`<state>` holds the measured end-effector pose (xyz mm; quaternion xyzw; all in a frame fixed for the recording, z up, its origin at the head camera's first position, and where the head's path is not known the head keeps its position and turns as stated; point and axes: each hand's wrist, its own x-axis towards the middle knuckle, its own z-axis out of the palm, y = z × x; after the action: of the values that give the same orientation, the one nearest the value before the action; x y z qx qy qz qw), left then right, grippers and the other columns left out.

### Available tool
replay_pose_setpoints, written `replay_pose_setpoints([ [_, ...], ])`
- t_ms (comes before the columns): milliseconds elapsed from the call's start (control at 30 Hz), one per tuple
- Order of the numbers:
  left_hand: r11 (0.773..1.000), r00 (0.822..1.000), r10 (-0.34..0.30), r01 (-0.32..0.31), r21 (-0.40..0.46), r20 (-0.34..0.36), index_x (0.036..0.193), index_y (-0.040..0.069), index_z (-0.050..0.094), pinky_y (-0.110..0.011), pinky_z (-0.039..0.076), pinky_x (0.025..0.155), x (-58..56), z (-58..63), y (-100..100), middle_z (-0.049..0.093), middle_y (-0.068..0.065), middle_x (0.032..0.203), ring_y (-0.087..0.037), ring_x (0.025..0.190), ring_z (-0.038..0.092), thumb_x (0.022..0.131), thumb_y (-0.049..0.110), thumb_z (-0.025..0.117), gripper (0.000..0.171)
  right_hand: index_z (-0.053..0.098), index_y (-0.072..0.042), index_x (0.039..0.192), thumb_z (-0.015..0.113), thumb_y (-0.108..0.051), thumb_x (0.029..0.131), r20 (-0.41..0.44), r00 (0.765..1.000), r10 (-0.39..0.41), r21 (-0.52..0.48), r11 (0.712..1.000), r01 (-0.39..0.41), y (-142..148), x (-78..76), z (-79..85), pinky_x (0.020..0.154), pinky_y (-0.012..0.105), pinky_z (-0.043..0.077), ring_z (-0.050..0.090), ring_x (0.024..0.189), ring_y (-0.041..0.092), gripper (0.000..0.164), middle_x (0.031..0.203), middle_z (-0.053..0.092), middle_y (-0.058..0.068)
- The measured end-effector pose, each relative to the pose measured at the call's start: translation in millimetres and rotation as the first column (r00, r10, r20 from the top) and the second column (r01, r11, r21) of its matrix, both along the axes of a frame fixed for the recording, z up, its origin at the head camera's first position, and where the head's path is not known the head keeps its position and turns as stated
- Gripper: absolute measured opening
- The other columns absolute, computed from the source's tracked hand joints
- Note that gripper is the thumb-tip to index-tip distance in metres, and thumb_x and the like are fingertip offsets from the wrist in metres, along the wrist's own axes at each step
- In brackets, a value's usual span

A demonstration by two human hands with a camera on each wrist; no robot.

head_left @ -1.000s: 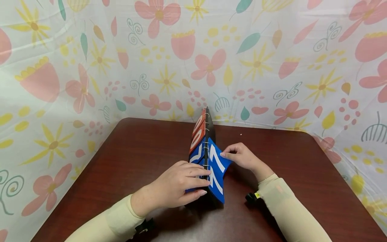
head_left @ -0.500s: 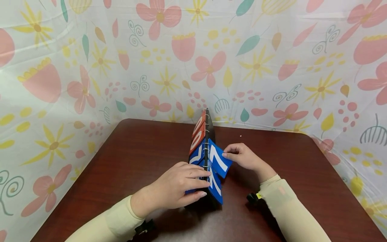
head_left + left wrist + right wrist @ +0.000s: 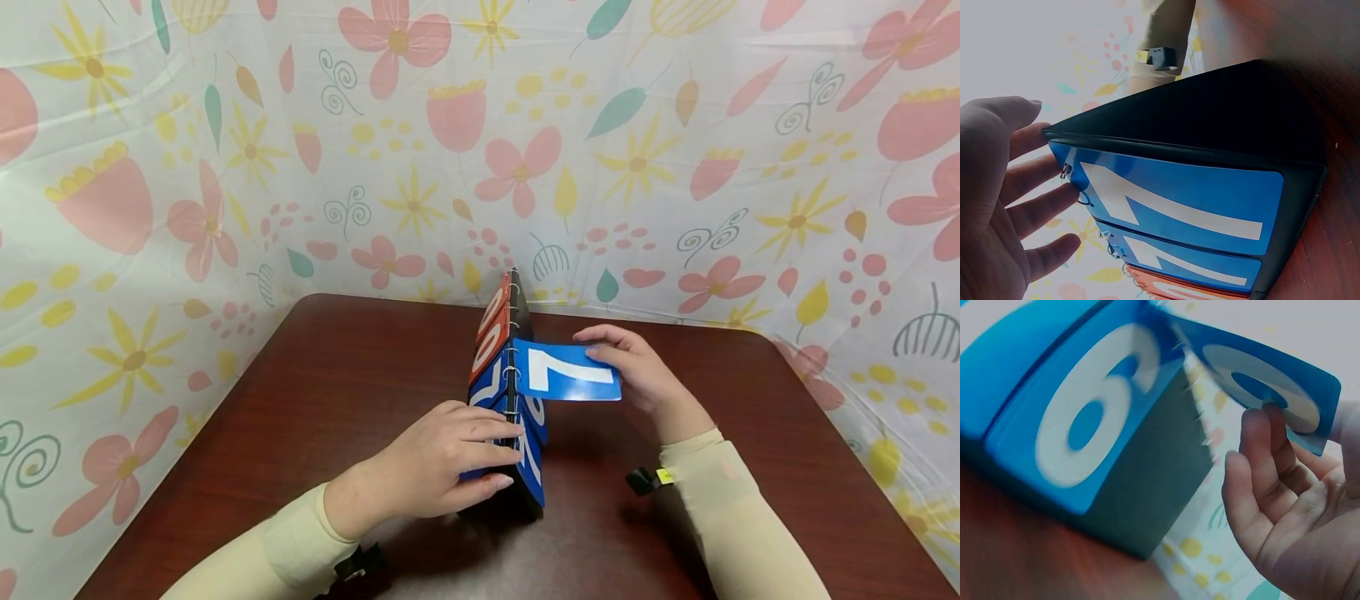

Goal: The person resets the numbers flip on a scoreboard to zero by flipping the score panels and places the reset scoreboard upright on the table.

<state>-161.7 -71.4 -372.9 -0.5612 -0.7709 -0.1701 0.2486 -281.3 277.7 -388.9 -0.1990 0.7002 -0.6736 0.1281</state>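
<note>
A black tent-shaped flip scoreboard (image 3: 513, 493) stands on the table, with blue and red number cards on rings along its ridge. My left hand (image 3: 431, 458) rests over the near end of the ridge, its fingers extended across the top; the left wrist view shows two blue cards with a 1 (image 3: 1191, 200) hanging beneath. My right hand (image 3: 637, 375) pinches the outer edge of a blue card (image 3: 573, 372) showing a 7, lifted out nearly level from the rings. Below it, in the right wrist view, a blue card with a 6 (image 3: 1079, 425) hangs on the scoreboard.
Red cards (image 3: 491, 333) with zeros hang at the far end of the scoreboard's left side. Behind the dark wooden table (image 3: 360, 367) hangs a floral curtain (image 3: 637, 167). A small white speck (image 3: 597, 336) lies near the table's back.
My right hand has moved up and right, swinging the 7 card from hanging low to nearly level and uncovering the 6 beneath. My left hand has stayed in place.
</note>
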Motion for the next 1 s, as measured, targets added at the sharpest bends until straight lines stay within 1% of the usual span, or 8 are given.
replay_pose_setpoints([
  [133,1.0,1.0,-0.004,0.004,-0.001,-0.01,0.122,0.024,0.076,-0.034,0.054,0.097,-0.2,-0.3,0.1,0.072,0.004,0.132,-0.012,0.126,0.065,0.099,0.034,0.067,0.027,0.071,-0.015,0.121,0.045,-0.01,0.108,0.028,0.999,0.038,-0.182,0.983,-0.032,0.3,6.3,15.0,0.065,0.024,0.061,0.073,0.068,0.011,0.029,0.096,0.071,-0.001],
  [333,1.0,1.0,0.0,0.0,0.0,0.0,0.123,0.025,0.076,-0.034,0.054,0.098,-0.2,0.3,0.2,0.072,0.004,0.133,-0.012,0.126,0.065,0.1,0.035,0.067,0.027,0.078,-0.015,0.11,0.042,-0.013,0.111,0.028,0.997,0.072,-0.357,0.932,-0.057,-11.4,14.2,34.0,0.069,0.024,0.061,0.073,0.068,0.013,0.036,0.087,0.072,0.0],
  [500,1.0,1.0,-0.007,0.007,0.005,0.01,0.123,0.024,0.076,-0.034,0.055,0.098,-0.3,0.2,0.3,0.073,0.004,0.132,-0.012,0.125,0.066,0.099,0.034,0.067,0.027,0.073,-0.008,0.119,0.032,-0.016,0.113,-0.027,0.983,0.184,-0.484,0.858,-0.174,-29.4,18.6,46.8,0.08,0.032,0.063,0.076,0.08,0.018,0.042,0.087,0.077,0.004],
  [567,1.0,1.0,-0.01,0.01,0.01,0.005,0.123,0.024,0.076,-0.034,0.055,0.097,-0.8,0.1,0.6,0.073,0.004,0.132,-0.013,0.125,0.066,0.099,0.034,0.068,0.027,0.069,-0.007,0.123,0.032,-0.019,0.113,-0.055,0.98,0.191,-0.505,0.841,-0.193,-39.0,20.1,51.4,0.082,0.034,0.063,0.077,0.083,0.018,0.04,0.09,0.078,0.005],
  [633,1.0,1.0,-0.011,0.011,0.016,-0.003,0.122,0.024,0.076,-0.034,0.055,0.097,-1.4,-0.1,0.8,0.073,0.004,0.132,-0.013,0.125,0.066,0.099,0.034,0.068,0.027,0.065,-0.009,0.129,0.035,-0.025,0.113,-0.078,0.984,0.161,-0.489,0.854,-0.179,-49.6,21.8,55.4,0.081,0.036,0.064,0.077,0.086,0.019,0.038,0.096,0.078,0.005],
  [800,1.0,1.0,-0.013,0.013,0.027,-0.024,0.122,0.024,0.076,-0.035,0.054,0.096,-2.1,-0.5,0.7,0.072,0.004,0.133,-0.014,0.125,0.066,0.099,0.034,0.068,0.026,0.046,-0.013,0.149,0.041,-0.034,0.111,-0.157,0.987,0.034,-0.335,0.938,-0.085,-75.0,25.1,61.6,0.076,0.035,0.063,0.076,0.088,0.018,0.044,0.104,0.077,0.001],
  [933,1.0,0.999,-0.011,0.012,0.029,-0.032,0.121,0.024,0.076,-0.036,0.054,0.097,-2.0,-0.8,0.2,0.072,0.003,0.132,-0.014,0.125,0.066,0.099,0.034,0.068,0.026,0.034,-0.011,0.158,0.053,-0.024,0.105,-0.246,0.969,-0.018,-0.18,0.983,-0.027,-89.0,24.9,60.7,0.077,0.034,0.063,0.076,0.094,0.019,0.057,0.108,0.076,0.0],
  [1000,0.999,1.0,-0.009,0.01,0.03,-0.028,0.121,0.024,0.076,-0.035,0.054,0.097,-2.2,-0.8,-0.1,0.072,0.003,0.132,-0.015,0.125,0.066,0.099,0.034,0.068,0.026,0.033,-0.011,0.159,0.06,-0.017,0.101,-0.317,0.948,-0.022,-0.086,0.996,-0.005,-94.2,23.9,58.4,0.081,0.034,0.062,0.075,0.099,0.021,0.064,0.112,0.075,0.005],
])
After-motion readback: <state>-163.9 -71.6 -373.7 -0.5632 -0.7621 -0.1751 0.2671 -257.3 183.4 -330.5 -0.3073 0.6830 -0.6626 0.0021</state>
